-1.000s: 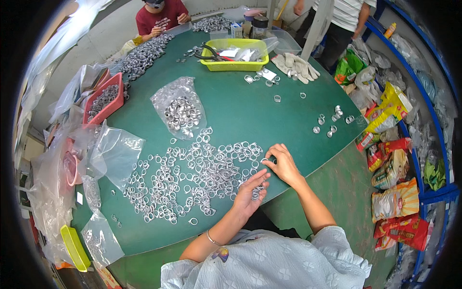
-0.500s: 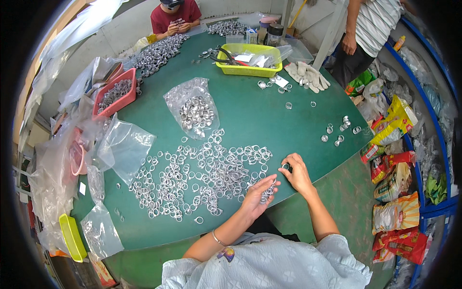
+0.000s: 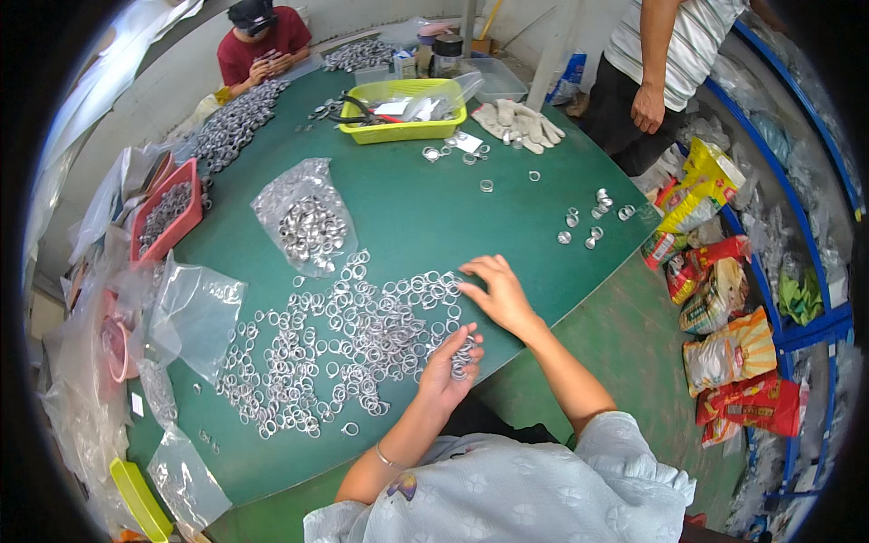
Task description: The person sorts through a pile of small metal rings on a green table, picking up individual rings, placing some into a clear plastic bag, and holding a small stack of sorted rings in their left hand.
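Observation:
Small silver metal rings (image 3: 385, 330) lie in a wide loose pile on the green table in front of me. My left hand (image 3: 442, 376) is cupped at the near right edge of the pile, its fingers curled round several metal rings (image 3: 463, 357). Just beyond it, my right hand (image 3: 498, 294) reaches to the pile's right edge with thumb and fingers apart. I see nothing held between those fingers. Past the pile lies a clear plastic bag (image 3: 291, 188) with shiny round metal pieces (image 3: 312, 228) in it.
A yellow-green basket (image 3: 398, 134) of tools and work gloves (image 3: 520, 125) lie at the far side. On the left are a red basket (image 3: 192, 215) of metal parts and clear bags (image 3: 195, 312). Loose metal pieces (image 3: 593, 237) lie right. Two other people (image 3: 262, 54) are beyond the table.
My right hand has let go of the ring it pinched and moved to the pile's edge, fingers now spread. The left hand still holds its rings. The whole view has shifted.

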`<state>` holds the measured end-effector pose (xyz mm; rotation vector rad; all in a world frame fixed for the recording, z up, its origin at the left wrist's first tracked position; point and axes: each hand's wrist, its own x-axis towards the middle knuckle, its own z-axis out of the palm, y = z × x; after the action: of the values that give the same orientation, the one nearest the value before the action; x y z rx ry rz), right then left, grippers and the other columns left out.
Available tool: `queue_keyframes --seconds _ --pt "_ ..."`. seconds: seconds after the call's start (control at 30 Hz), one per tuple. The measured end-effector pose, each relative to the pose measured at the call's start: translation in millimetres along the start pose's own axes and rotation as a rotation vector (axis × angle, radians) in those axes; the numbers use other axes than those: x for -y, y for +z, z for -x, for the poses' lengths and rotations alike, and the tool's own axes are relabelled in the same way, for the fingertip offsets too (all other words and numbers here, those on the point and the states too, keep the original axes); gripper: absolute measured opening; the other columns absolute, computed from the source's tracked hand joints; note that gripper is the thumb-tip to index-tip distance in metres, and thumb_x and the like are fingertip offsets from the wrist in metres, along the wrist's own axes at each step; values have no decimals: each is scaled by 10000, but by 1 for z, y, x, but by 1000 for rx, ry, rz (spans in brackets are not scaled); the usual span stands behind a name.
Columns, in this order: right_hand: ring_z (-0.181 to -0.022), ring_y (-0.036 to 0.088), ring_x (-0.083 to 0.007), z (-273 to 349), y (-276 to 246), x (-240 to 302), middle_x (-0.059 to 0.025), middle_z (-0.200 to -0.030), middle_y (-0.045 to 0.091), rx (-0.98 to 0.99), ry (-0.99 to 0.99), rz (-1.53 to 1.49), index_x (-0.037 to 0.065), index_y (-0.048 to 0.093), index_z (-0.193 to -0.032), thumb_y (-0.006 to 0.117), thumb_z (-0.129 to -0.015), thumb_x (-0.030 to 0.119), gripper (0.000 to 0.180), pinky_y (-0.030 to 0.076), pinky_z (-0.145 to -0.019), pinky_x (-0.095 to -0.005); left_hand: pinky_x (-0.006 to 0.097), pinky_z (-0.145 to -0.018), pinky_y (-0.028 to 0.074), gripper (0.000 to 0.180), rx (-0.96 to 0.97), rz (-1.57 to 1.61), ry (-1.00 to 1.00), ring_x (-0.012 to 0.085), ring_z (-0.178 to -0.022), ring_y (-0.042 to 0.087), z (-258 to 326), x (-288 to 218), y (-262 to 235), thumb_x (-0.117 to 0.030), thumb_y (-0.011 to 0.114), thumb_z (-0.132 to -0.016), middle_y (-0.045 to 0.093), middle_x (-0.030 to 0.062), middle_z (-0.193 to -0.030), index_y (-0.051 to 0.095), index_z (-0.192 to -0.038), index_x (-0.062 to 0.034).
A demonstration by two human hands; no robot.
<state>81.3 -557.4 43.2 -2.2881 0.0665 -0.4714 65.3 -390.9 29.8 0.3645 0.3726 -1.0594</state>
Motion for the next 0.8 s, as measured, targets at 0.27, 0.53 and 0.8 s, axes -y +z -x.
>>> queue_keyframes --seconds 0.27,0.53,0.8 --pt "-744 560 -298 -1 17 -24 -112 -792 585 -73 -117 196 6 609 -912 676 -768 97 183 469 -725 -379 235 -515 559 239 -160 37 51 200 -792 657 6 -2 2 -281 614 -886 651 116 -919 563 -791 -69" --pt "-701 553 -66 9 -14 6 -6 -800 623 106 431 -720 -13 617 -936 625 -866 84 120 456 -637 -209 194 -535 490 319 65 -66 50 136 -765 591 4 -2 -30 -285 560 -921 621 86 -1023 546 -1144 -57" --pt "-655 561 -117 5 -20 7 -38 -834 634 195 202 -300 14 634 -1007 649 -824 105 205 478 -639 -257 228 -554 514 275 -77 -164 75 155 -778 603 6 -2 -16 -298 563 -915 626 72 -970 576 -1055 -61"
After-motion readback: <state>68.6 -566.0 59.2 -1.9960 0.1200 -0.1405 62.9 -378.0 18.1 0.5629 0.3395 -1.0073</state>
